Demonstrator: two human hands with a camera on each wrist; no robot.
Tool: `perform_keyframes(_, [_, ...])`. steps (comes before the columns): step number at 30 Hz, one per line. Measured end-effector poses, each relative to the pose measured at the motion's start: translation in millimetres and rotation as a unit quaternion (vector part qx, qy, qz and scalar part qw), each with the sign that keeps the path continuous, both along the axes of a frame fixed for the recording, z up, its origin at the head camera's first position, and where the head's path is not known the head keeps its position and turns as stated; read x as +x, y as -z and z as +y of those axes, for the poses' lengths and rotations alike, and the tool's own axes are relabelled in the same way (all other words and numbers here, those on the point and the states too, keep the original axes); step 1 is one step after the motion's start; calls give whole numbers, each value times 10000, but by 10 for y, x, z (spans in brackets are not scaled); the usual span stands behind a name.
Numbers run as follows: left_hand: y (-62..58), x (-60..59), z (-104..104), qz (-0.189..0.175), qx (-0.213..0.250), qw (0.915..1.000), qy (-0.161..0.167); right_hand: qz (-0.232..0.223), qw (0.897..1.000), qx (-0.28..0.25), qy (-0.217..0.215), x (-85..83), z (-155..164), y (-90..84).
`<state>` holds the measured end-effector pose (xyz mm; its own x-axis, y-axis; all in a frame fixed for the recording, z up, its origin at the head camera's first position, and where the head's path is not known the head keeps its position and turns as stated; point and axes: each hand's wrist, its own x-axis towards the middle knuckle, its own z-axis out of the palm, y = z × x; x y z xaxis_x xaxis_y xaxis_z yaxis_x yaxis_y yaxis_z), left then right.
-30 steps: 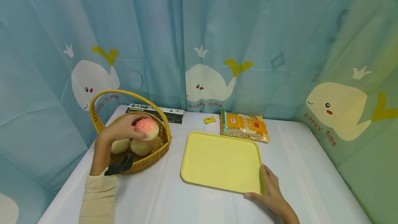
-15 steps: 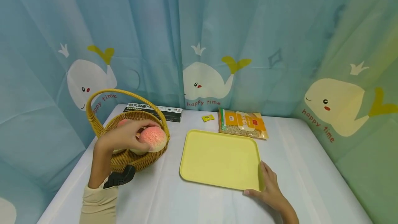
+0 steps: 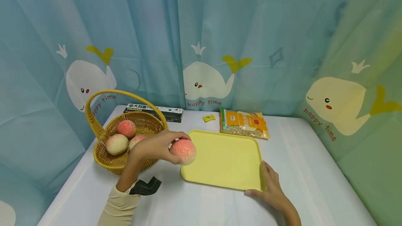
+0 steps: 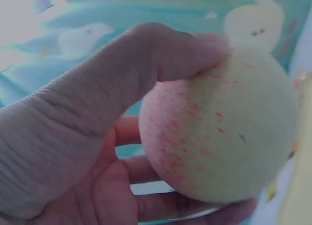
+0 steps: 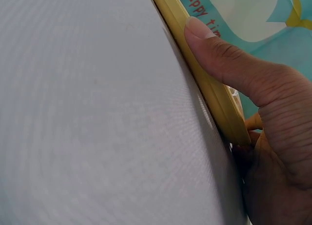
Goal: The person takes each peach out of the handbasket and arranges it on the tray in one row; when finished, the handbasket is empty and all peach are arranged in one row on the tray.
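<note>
My left hand (image 3: 158, 146) grips a pink-and-cream peach (image 3: 183, 151) in the air over the left edge of the yellow tray (image 3: 226, 158). The left wrist view shows thumb and fingers curled round that peach (image 4: 222, 132). A wicker basket (image 3: 120, 161) with a tall handle stands at the left with three more peaches (image 3: 126, 128) inside. My right hand (image 3: 270, 187) holds the tray's near right corner, thumb along the rim (image 5: 204, 83).
A black box (image 3: 155, 112) lies behind the basket by the curtain. An orange noodle packet (image 3: 244, 124) and a small yellow sachet (image 3: 208, 118) lie behind the tray. Whale-print curtains close in the white table (image 3: 314, 170) on three sides.
My left hand lifted the peach out of the basket and carried it right, to the tray's left edge. The right hand has stayed on the tray corner.
</note>
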<state>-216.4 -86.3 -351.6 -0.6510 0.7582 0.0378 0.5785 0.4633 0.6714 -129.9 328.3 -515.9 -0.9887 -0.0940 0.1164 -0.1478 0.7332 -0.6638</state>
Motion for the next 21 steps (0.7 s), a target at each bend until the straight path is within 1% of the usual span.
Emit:
perform_keyframes(2, [79,-29,121,-84,4,10000,46,-35,10000,0,3,-5,-3,-4])
perform_keyframes(5, [229,-89,285,-147,-43,9999,47,-108,9999,-15,25,-4,-11,-9])
perform_keyframes(8, [393,-151,426,-226,-9,9997,-61,-157,9999,-6,43,-4,-16,-16])
perform_keyframes(11, [554,-209,553,-282,177,9992,-237,-133,9999,31,43,-1,-13,-21])
perform_keyframes(17, [852,-318,784,-250,628,9947,-773,-117,9999,41,5,1,-10,-16])
perform_keyframes(21, [1037,-381,953,-236,741,9911,-1077,-199,9998,44,43,2,-8,-17])
